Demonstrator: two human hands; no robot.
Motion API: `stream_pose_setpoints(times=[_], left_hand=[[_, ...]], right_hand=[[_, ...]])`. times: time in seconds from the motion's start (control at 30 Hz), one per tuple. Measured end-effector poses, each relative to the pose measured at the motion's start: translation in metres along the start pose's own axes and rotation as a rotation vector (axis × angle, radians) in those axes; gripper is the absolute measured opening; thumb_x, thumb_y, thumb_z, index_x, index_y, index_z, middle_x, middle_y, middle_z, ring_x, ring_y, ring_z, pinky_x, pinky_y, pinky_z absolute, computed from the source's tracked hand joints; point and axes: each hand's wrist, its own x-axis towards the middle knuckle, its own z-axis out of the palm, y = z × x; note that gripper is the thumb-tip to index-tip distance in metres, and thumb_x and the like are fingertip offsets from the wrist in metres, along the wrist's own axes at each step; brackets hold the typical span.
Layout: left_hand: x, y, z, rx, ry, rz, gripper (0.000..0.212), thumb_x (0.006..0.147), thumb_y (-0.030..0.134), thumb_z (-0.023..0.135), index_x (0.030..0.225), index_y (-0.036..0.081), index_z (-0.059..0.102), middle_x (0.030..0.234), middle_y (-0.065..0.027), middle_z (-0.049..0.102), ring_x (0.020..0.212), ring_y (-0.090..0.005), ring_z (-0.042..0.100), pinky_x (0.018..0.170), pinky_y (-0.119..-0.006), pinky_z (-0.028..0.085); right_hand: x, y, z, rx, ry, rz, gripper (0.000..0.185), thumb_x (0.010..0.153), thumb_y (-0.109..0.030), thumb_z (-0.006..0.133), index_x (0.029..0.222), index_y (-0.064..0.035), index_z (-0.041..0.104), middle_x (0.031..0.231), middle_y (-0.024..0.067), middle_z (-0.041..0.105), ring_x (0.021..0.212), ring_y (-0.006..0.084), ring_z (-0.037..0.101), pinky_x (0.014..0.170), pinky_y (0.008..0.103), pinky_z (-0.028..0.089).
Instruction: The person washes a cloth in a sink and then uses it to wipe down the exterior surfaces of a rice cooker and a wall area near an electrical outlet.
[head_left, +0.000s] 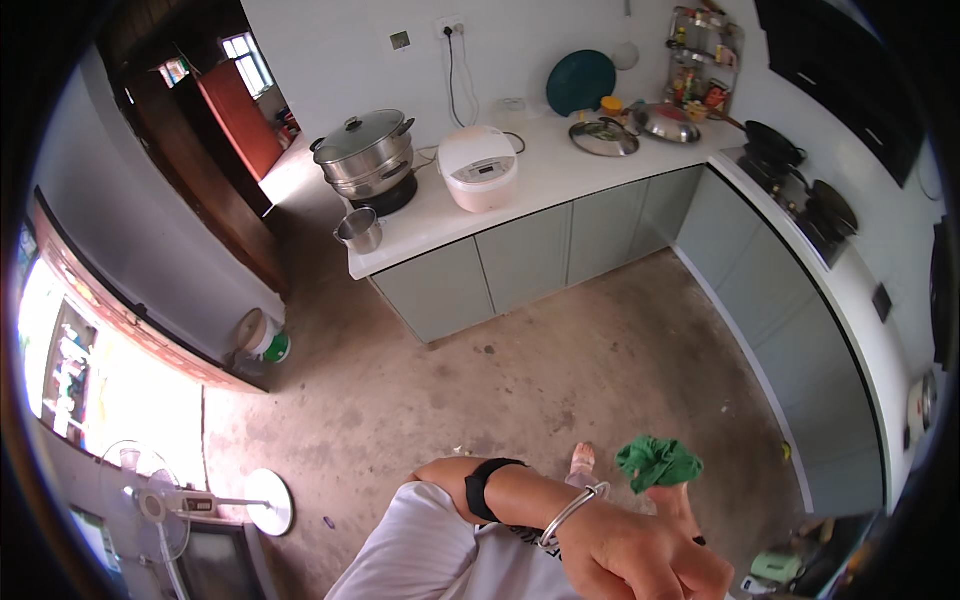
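My left arm, with a black strap and a silver bangle, reaches across the bottom of the view. My left hand (645, 551) is bent with its fingers curled near my right forearm. The fingertips are partly cut off by the lower edge, so whether they grip anything is hidden. Just beyond it, my right hand (667, 495) holds a crumpled green cloth (660, 461), which covers most of the fingers. A small dark piece shows near the right wrist.
A grey-fronted counter (420, 251) carries a steamer pot (367, 154), a rice cooker (480, 169), a small metal pot (360, 231) and lids. Pans stand on the stove (787, 199) at right. A fan (154, 504) is at lower left, a bucket (262, 337) by the wall.
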Motion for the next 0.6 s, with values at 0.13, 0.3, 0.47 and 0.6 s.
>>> stream_pose_setpoints(times=[0.13,0.3,0.47,0.6], left_hand=[[0.014,-0.003,-0.069,0.036,0.119,-0.019,0.026,0.089,0.014,0.044,0.106,0.001,0.059,0.079,-0.0117,0.053,0.067,-0.0222,0.051,0.056,-0.031,0.042],[0.016,0.013,-0.142,0.077,0.215,-0.067,0.025,0.088,0.009,0.044,0.108,0.001,0.057,0.090,-0.0131,0.057,0.078,-0.0244,0.054,0.063,-0.032,0.044],[-0.004,0.065,-0.203,0.183,0.271,-0.161,0.026,0.088,0.008,0.044,0.111,0.002,0.055,0.102,-0.0120,0.058,0.086,-0.0263,0.055,0.069,-0.034,0.045],[-0.053,0.116,-0.253,0.566,0.194,-0.465,0.031,0.080,0.008,0.052,0.110,0.003,0.052,0.084,-0.0075,0.053,0.079,-0.0218,0.051,0.063,-0.031,0.042]], right_hand=[[0.121,-0.049,0.052,0.069,0.021,0.174,0.019,0.077,-0.025,0.049,0.068,-0.0082,0.053,0.072,0.0067,0.052,0.071,0.0239,0.051,0.062,0.0348,0.044],[0.258,-0.073,0.120,-0.020,-0.050,0.254,0.022,0.079,-0.030,0.046,0.077,-0.0098,0.056,0.081,0.0082,0.056,0.071,0.0241,0.052,0.062,0.0358,0.044],[0.352,-0.022,0.203,-0.010,-0.101,0.398,0.018,0.080,-0.021,0.046,0.081,-0.0055,0.054,0.081,0.0081,0.054,0.074,0.0236,0.052,0.065,0.0340,0.045],[0.405,0.037,0.237,-0.139,-0.149,0.443,0.021,0.080,-0.022,0.047,0.087,-0.0033,0.054,0.089,0.0102,0.056,0.080,0.0259,0.053,0.069,0.0366,0.045]])
